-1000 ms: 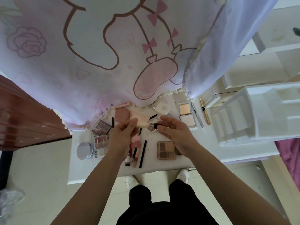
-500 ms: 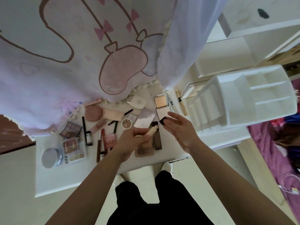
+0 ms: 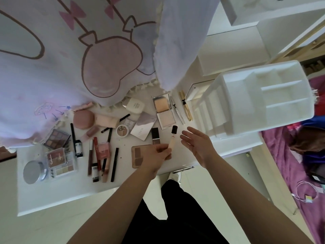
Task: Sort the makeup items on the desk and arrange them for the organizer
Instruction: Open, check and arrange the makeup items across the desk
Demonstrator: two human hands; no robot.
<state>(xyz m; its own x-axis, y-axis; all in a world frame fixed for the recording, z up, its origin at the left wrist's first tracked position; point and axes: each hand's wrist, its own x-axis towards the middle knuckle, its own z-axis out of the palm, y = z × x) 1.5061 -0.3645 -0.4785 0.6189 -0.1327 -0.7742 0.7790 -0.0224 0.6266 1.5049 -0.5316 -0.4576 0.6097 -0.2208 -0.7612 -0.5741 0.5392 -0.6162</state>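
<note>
Over the white desk (image 3: 52, 196) at frame centre, the left hand (image 3: 156, 155) pinches the beige concealer tube (image 3: 171, 144) by its lower end; the right hand (image 3: 197, 145) has left its black cap (image 3: 174, 129), fingers straight and apart, probably freeing the tube for sorting.

Tabletop (image 3: 52, 199) smooth, white, semi-gloss; organizer (image 3: 274, 95) glossy white plastic; jar lid (image 3: 33, 172) brushed metal; curtain (image 3: 52, 67) soft cloth.

The right hand (image 3: 197, 147) has let go of the black cap (image 3: 174, 129) on the slim beige tube (image 3: 171, 143) and now hovers open beside it; the left hand (image 3: 156, 155), pinching the tube, has sunk toward the white desk (image 3: 52, 194).
</note>
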